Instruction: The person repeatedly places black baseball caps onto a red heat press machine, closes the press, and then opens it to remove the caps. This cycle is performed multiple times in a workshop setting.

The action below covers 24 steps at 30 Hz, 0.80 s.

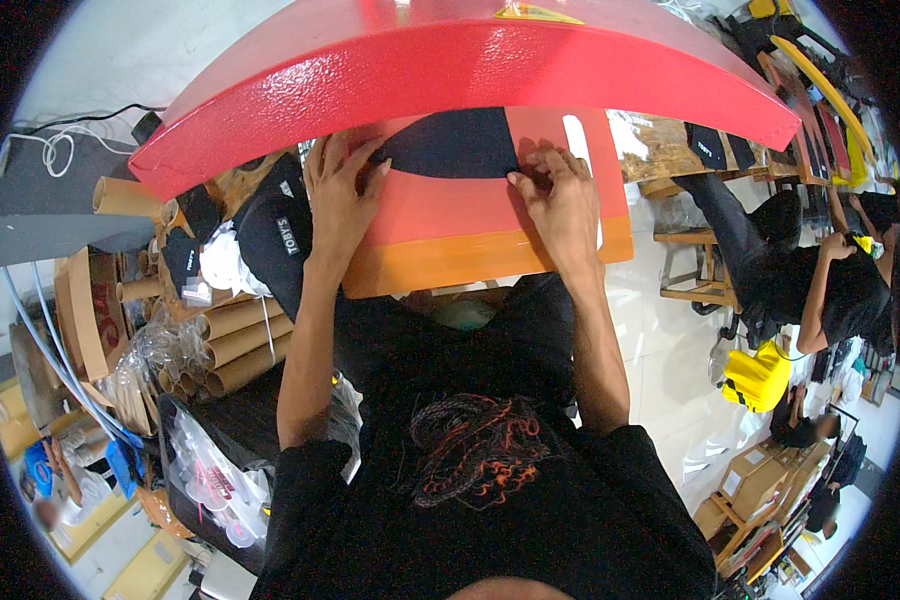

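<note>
Head view: From afar, I see a red machine arch [450, 75] over an orange-edged pad [450, 258]; on the pad, the black cloth panel [460, 145] looks spread but not yet let go, left hand [345, 190] and right hand [562, 205] at its ends, pinch unclear.

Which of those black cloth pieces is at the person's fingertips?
The plain black piece on the red board, between left hand and right hand; the white-marked left pieces and white-marked right piece lie off the board.

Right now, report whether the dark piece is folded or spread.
Spread where visible: the dark piece lies flat on the red board; far edge hidden.
</note>
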Each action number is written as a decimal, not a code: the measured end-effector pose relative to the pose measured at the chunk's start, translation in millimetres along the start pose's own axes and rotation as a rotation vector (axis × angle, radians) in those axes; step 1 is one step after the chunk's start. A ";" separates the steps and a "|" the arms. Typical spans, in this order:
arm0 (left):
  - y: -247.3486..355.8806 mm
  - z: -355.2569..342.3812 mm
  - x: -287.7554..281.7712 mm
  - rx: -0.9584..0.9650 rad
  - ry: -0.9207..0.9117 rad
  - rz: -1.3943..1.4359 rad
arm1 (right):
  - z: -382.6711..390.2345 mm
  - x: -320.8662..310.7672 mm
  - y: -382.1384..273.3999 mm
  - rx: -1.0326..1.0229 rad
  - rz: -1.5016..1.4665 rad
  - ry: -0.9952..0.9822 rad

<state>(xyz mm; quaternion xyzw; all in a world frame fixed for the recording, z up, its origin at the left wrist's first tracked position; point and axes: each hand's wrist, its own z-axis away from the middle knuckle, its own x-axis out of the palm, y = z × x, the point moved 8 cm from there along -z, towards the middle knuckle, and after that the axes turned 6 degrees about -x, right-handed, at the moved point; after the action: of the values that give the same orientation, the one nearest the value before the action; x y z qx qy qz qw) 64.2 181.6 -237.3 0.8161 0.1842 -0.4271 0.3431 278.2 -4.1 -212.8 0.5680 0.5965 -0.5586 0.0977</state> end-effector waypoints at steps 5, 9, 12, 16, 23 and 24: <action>7.3 0.2 -13.1 -0.022 0.010 -0.036 | 13.1 -40.9 28.1 0.153 -0.131 0.124; 6.2 8.7 -43.4 -0.049 0.090 0.058 | 15.2 -95.2 115.9 0.245 -0.101 0.276; 29.1 27.7 -60.9 -0.092 0.091 0.080 | 21.3 -85.8 226.1 0.358 0.017 0.119; 56.2 60.7 -75.7 -0.172 0.037 0.143 | 5.1 -55.6 294.3 0.332 0.024 0.020; 78.3 104.9 -83.5 -0.287 0.004 0.296 | -72.5 -65.4 379.6 0.239 0.074 0.148; 80.9 108.5 -84.1 -0.313 0.000 0.304 | -79.3 -65.7 387.5 0.331 0.150 0.150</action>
<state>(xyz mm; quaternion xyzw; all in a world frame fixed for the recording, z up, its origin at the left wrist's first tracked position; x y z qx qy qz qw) 2.7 46.8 -178.9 0.7712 0.1231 -0.3364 0.5262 646.2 -84.1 -350.4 0.6591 0.4582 -0.5963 -0.0004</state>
